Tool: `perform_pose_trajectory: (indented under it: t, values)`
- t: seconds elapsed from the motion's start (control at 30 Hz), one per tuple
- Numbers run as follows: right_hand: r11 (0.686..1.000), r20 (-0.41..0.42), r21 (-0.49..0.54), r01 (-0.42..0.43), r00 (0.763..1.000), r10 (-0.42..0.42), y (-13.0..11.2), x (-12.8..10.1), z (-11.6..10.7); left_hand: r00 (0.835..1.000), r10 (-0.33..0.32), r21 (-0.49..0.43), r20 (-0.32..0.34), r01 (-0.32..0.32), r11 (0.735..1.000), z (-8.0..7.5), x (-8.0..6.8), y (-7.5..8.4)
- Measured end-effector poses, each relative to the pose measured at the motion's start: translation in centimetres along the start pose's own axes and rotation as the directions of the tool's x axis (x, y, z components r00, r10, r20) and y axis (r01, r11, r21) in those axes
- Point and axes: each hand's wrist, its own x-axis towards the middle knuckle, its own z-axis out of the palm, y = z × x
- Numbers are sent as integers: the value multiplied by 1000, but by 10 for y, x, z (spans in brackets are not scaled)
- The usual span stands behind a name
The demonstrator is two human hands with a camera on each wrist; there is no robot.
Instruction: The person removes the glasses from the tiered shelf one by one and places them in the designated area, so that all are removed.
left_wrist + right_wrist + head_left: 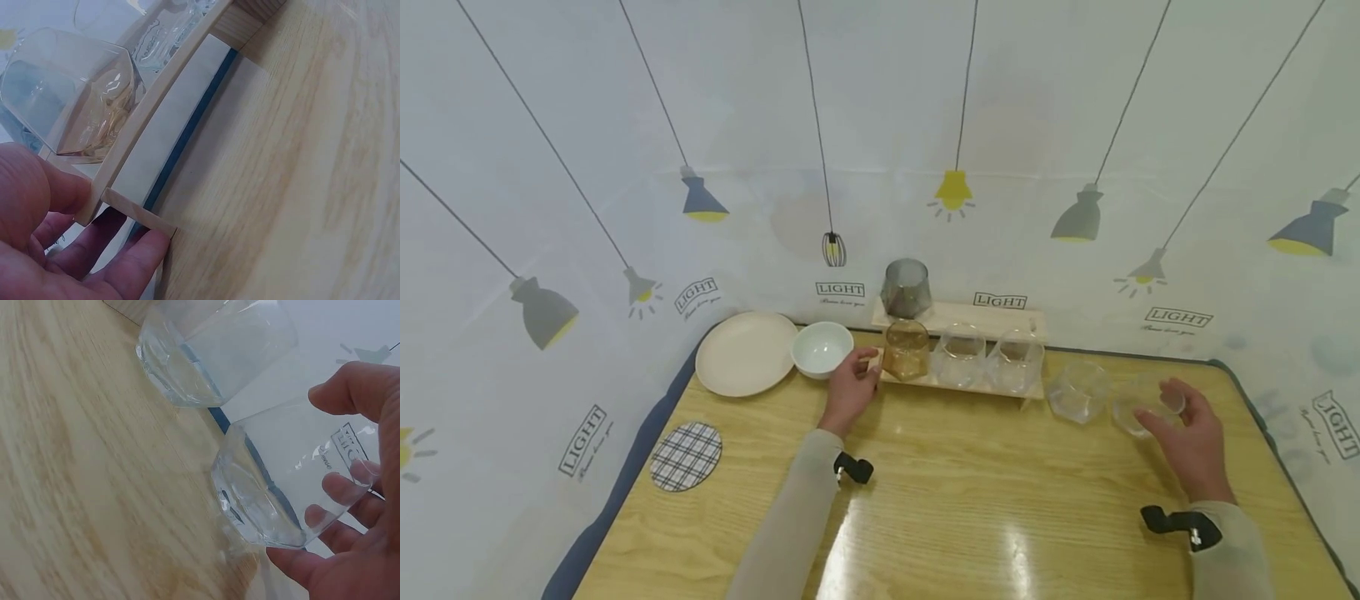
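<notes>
My left hand holds the left end of a two-tier wooden rack, thumb at the shelf board and fingers around the end piece below. On the rack's lower tier stand an amber glass and two clear glasses, while a grey tinted glass sits on the upper tier. Right of the rack, my right hand grips a clear faceted glass at the table, with its thumb on one side and fingers on the other. Another clear glass stands between that one and the rack.
A pale bowl is just left of my left hand, beside a large cream plate. Nearer on the left lies a round checked mat. A lamp-printed sheet rises behind the wooden table.
</notes>
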Motion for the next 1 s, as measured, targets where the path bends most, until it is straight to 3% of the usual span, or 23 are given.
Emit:
perform_pose_trajectory:
  t: [0.33,0.57,0.77,0.87,1.0]
  values:
    - [999,98,-45,4,995,0,2,4,-4,1000,1,-25,3,0,1000,0,-1,1]
    - [996,115,-91,-2,993,13,-1,2,-7,1000,-7,-13,6,7,1000,0,0,1]
    - [1000,17,20,17,1000,-17,-5,2,-13,1000,1,-17,3,-1,1000,-1,-1,1]
    - [994,-54,111,6,999,0,-12,3,-17,1000,2,-22,3,-2,1000,0,-1,1]
    - [991,-115,130,-23,993,38,-29,2,-18,1000,2,-18,1,-2,1000,0,0,-1]
